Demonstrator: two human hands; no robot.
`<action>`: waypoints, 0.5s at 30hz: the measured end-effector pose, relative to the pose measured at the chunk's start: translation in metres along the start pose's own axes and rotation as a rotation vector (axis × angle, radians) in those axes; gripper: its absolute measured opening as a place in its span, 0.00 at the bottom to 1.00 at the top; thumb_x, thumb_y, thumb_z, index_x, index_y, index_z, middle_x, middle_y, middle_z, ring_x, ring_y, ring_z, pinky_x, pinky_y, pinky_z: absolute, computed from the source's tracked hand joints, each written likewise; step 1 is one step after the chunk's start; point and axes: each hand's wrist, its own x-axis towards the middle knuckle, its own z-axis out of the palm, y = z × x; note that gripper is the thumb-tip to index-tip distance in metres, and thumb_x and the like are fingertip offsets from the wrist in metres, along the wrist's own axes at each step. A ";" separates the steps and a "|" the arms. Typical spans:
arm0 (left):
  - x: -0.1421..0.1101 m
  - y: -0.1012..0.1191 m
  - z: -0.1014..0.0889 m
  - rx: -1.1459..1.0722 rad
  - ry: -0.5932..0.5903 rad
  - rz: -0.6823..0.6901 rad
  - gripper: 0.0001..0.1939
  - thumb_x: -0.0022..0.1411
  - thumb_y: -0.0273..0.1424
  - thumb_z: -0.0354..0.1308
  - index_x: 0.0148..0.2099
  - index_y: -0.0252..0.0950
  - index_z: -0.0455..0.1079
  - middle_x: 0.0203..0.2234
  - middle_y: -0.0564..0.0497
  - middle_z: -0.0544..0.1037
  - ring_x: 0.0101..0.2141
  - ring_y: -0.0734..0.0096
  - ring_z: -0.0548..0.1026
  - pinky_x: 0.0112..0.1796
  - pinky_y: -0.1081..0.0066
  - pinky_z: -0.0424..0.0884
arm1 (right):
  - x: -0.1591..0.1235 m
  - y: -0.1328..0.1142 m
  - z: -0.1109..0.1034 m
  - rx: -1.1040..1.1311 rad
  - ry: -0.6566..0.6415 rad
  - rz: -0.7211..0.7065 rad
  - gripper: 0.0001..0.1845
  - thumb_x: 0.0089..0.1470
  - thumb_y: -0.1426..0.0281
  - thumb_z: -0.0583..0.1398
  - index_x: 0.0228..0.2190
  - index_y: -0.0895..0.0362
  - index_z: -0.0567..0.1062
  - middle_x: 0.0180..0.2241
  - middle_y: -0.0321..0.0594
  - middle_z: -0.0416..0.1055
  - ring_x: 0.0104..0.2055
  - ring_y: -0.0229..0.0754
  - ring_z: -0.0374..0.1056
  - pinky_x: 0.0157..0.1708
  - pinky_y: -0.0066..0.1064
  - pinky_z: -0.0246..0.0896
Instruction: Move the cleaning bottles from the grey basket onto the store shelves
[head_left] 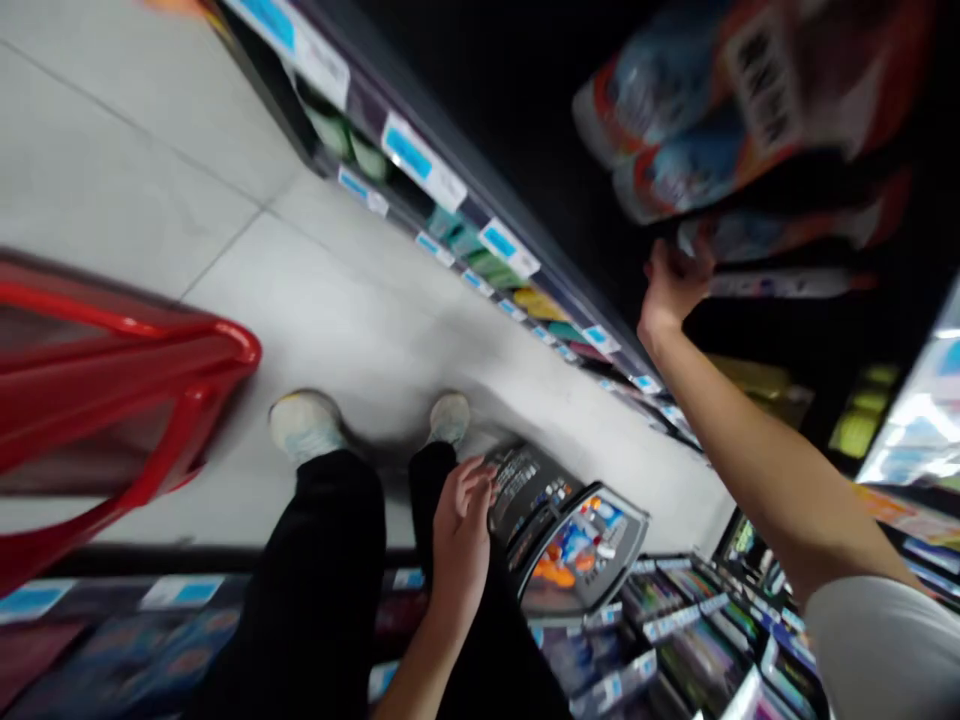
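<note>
Reaching into a dark shelf (525, 130), my right hand (675, 285) has its thumb and fingers apart at the pale end of an orange-and-blue package (787, 235). Whether the fingertips touch it is blurred. A slim white package (780, 284) lies just beside this hand. Larger orange-and-blue packages (682, 180) with rounded white ends lie together deeper on the shelf. Low by my legs, my left hand (461, 530) hangs with loosely bent fingers and nothing visible in it. Past its fingertips stands a black display stand (532, 495) with a colourful picture panel (581, 555).
A red plastic basket or cart frame (172, 350) stands at the left on the pale tiled floor (150, 180). Price labels (424, 160) line the shelf edge. Another shelf row (112, 640) runs along the bottom, behind my black-trousered legs (300, 590).
</note>
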 end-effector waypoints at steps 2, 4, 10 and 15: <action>-0.002 0.006 -0.007 0.060 -0.024 0.047 0.31 0.51 0.53 0.69 0.49 0.37 0.72 0.39 0.47 0.79 0.39 0.63 0.78 0.42 0.66 0.74 | -0.067 0.001 -0.025 0.105 -0.049 -0.001 0.21 0.64 0.56 0.59 0.52 0.52 0.63 0.36 0.34 0.65 0.35 0.39 0.71 0.38 0.37 0.72; 0.001 0.010 -0.016 0.130 -0.029 0.090 0.27 0.55 0.50 0.68 0.49 0.37 0.72 0.39 0.48 0.79 0.39 0.64 0.78 0.42 0.66 0.74 | -0.144 0.001 -0.057 0.110 -0.084 0.012 0.17 0.63 0.56 0.61 0.47 0.51 0.66 0.27 0.29 0.61 0.27 0.36 0.66 0.30 0.31 0.67; 0.017 0.010 -0.044 0.283 -0.004 0.114 0.20 0.59 0.43 0.66 0.48 0.38 0.72 0.39 0.50 0.79 0.38 0.67 0.78 0.39 0.69 0.73 | -0.355 0.020 -0.152 -0.279 -0.010 0.692 0.18 0.58 0.54 0.61 0.40 0.54 0.69 0.23 0.27 0.61 0.24 0.35 0.60 0.28 0.29 0.59; 0.019 -0.002 -0.053 0.395 -0.024 0.096 0.18 0.60 0.42 0.65 0.47 0.38 0.73 0.38 0.50 0.79 0.37 0.67 0.79 0.39 0.69 0.73 | -0.456 0.067 -0.212 -0.455 0.091 1.097 0.13 0.63 0.60 0.61 0.37 0.58 0.70 0.26 0.31 0.63 0.26 0.34 0.60 0.28 0.27 0.61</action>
